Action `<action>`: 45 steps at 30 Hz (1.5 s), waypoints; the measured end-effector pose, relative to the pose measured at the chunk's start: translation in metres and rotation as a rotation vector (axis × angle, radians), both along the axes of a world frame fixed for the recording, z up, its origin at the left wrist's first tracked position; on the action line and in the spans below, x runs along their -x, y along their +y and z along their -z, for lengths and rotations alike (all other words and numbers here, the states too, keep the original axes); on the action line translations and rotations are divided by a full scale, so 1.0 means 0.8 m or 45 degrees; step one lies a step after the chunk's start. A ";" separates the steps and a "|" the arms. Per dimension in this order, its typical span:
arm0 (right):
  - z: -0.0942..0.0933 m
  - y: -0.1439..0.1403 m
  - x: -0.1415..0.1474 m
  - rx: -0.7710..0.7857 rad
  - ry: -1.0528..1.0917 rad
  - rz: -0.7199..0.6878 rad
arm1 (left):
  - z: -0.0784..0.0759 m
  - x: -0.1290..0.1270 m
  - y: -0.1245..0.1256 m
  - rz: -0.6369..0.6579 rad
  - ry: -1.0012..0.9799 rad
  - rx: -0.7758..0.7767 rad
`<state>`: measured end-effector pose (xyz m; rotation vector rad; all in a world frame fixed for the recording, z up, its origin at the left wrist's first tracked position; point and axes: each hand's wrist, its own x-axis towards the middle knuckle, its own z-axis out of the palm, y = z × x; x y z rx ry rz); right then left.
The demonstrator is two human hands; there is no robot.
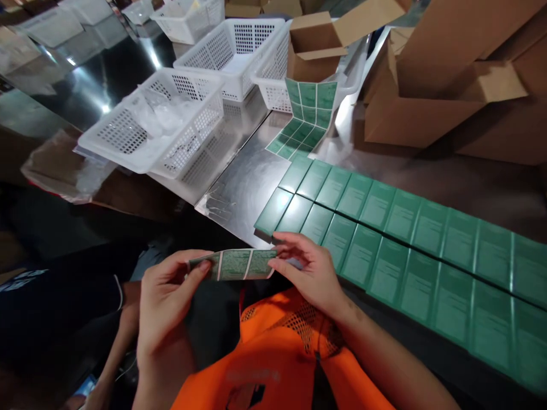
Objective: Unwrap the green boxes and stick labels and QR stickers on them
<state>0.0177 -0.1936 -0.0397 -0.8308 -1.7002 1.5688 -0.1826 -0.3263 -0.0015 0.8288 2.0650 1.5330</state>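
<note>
Between my two hands a short strip of green stickers [235,265] is stretched above my lap, with pale gaps between its labels. My left hand [171,290] pinches its left end between thumb and fingers. At the other end, my right hand [310,270] grips the strip's edge with thumb and fingertips. Right of my hands, two long rows of flat green boxes [384,267] lie side by side on the metal table [245,182]. Beyond them a larger sheet of green stickers [305,117] leans, bent, against a white basket.
White perforated baskets [196,134] line the table's far left side; the nearest holds clear plastic bags [160,114]. A small open carton [314,45] sits in another basket. Large open cardboard boxes [427,117] stand at the back right. Another person's arm [123,330] is at the lower left.
</note>
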 end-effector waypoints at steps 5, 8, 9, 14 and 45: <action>0.002 0.001 0.002 -0.433 -0.109 0.005 | 0.005 0.009 0.010 0.091 -0.152 0.129; -0.002 -0.002 -0.002 -0.894 -0.053 -0.136 | 0.015 0.023 0.022 0.114 -0.198 0.196; -0.007 -0.004 -0.006 -0.988 -0.018 -0.237 | 0.020 0.029 0.027 0.113 -0.220 0.211; -0.055 0.005 -0.041 -0.786 0.060 -0.533 | 0.046 0.067 0.054 0.111 -0.368 0.249; 0.012 0.153 0.049 -0.380 -0.761 0.071 | 0.062 0.017 0.158 0.864 0.100 0.612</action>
